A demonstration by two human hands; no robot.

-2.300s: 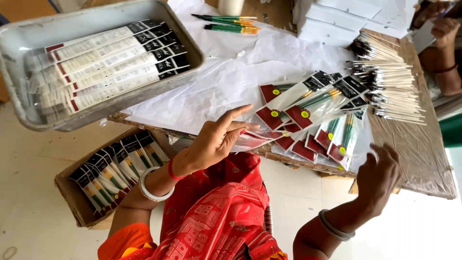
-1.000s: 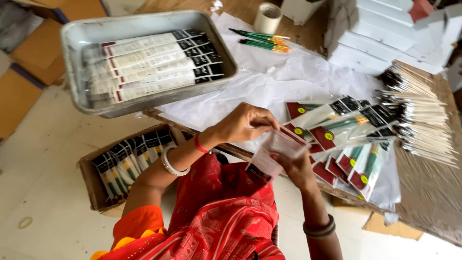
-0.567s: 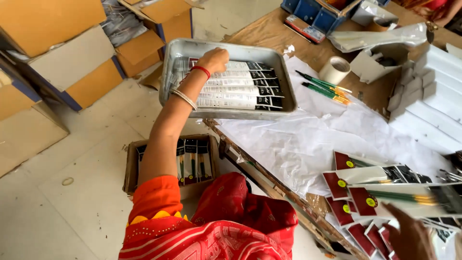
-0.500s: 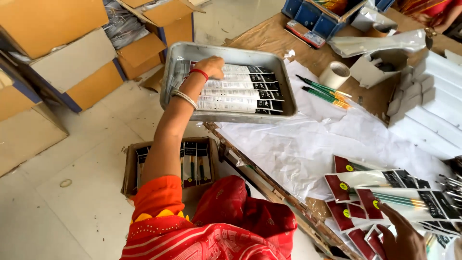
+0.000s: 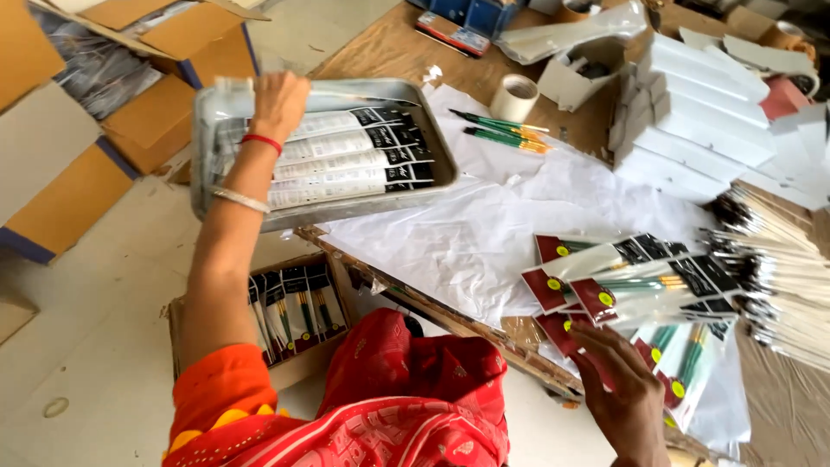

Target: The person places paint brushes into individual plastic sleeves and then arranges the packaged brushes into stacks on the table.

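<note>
So, starting at the fingers: the left hand (image 5: 278,102) is stretched out to the far left corner of the dented grey metal tray (image 5: 437,147), and its fingers are curled together over the tray's rim there. You only see the back of the hand, so I can't tell if there's anything else pinched in them besides the rim. A red bangle and a thin silvery one sit on that wrist. Inside the tray lies a neat stack of long white sleeves with black printed ends (image 5: 346,160), lined up side by side lengthwise.

The right hand (image 5: 624,391) is way over on the other side, palm down, fingers spread apart and resting flat on the pile of clear packets with red card backs and green-handled brushes (image 5: 635,290). Not gripping anything, just touching the nearest packets at the near edge of the wooden surface (image 5: 380,52).

Going outward: the packets and tray sit on a crumpled white sheet (image 5: 484,233) spread over the surface. Beyond the tray are two loose green brushes (image 5: 501,131), with a roll of pale tape (image 5: 515,97) just beside them. Farther right, a stack of flat white boxes (image 5: 692,112), and at the right edge a big bundle of pale brush handles (image 5: 787,268). Down on the floor, an open cardboard box of packed brushes (image 5: 294,307) sits by the person's red-clad knee, with bigger brown cartons (image 5: 78,130) off to the left.
</note>
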